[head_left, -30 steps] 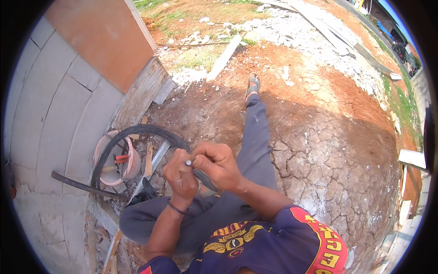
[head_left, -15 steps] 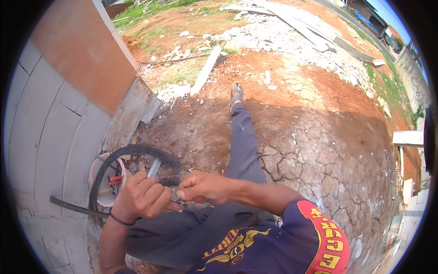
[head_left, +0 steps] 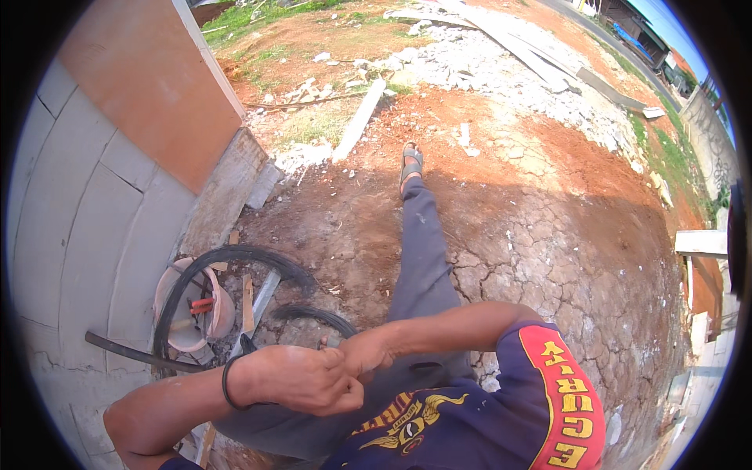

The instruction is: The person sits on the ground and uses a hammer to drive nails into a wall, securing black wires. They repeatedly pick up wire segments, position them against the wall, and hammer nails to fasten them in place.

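My left hand [head_left: 309, 381] is closed, knuckles up, against my right hand [head_left: 365, 354] above my lap. The fingers of my right hand are bent in and closed too, and a small grey piece [head_left: 333, 342] shows at them. What lies between the two hands is hidden by the fingers. A coil of black wire-like strands [head_left: 251, 254] curves on the ground beside my lap. A shorter black bundle [head_left: 317, 313] runs toward my right hand; I cannot tell whether it is held. My left wrist wears a thin dark band.
A pale pink bucket [head_left: 223, 316] with a red-handled tool [head_left: 201, 305] inside stands by the block wall [head_left: 102, 243]. A black tube [head_left: 133, 352] lies across there. Wood strips and a metal bar [head_left: 265, 295] lie beside it. White rubble [head_left: 462, 59] and boards are farther off.
My left hand has moved right and down, its forearm now lying more across my lap. My right hand has shifted slightly right and down. The bucket and metal bar are less covered.
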### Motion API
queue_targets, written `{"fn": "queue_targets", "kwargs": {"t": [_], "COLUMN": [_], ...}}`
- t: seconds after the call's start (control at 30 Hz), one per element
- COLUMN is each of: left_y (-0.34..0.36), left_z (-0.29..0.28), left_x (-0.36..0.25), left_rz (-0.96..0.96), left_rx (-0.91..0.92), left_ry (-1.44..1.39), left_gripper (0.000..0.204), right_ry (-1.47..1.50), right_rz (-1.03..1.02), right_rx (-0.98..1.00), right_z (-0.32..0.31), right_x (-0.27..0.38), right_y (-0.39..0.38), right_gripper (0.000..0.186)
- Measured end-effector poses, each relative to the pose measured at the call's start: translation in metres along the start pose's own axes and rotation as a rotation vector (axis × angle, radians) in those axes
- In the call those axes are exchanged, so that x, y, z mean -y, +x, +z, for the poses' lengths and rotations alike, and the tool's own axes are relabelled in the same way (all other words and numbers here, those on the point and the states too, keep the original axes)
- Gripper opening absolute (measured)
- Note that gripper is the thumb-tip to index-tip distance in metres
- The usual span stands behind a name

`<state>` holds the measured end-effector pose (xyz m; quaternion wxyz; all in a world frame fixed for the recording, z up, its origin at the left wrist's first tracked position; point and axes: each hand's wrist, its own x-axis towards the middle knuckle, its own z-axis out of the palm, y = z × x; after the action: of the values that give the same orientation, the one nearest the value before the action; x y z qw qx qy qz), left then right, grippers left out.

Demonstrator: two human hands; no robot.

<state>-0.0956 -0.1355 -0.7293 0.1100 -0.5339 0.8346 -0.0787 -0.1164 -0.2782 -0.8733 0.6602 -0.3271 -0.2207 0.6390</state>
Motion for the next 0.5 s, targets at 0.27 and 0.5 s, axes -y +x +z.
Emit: {"fn": "queue_targets", "kwargs": {"t": [0.27,0.5], "left_y": [-0.07,-0.117], "left_z": [-0.005,0.041], "left_x": [0.027,0.069], "left_rz": [-1.522,-1.882], "left_rx": [-0.78,-1.701], "left_ry": [-0.265,-0.374], "left_gripper": [0.044,0.04], "right_ry": [-0.995,-1.616], "right_rz": [-0.733,-0.768], "right_rx": [-0.719,-1.148], "right_z": [-0.011,-0.004], "right_x": [0.119,0.12], "right_y": [-0.072,-0.1], "right_gripper": [0.021,0.014]}}
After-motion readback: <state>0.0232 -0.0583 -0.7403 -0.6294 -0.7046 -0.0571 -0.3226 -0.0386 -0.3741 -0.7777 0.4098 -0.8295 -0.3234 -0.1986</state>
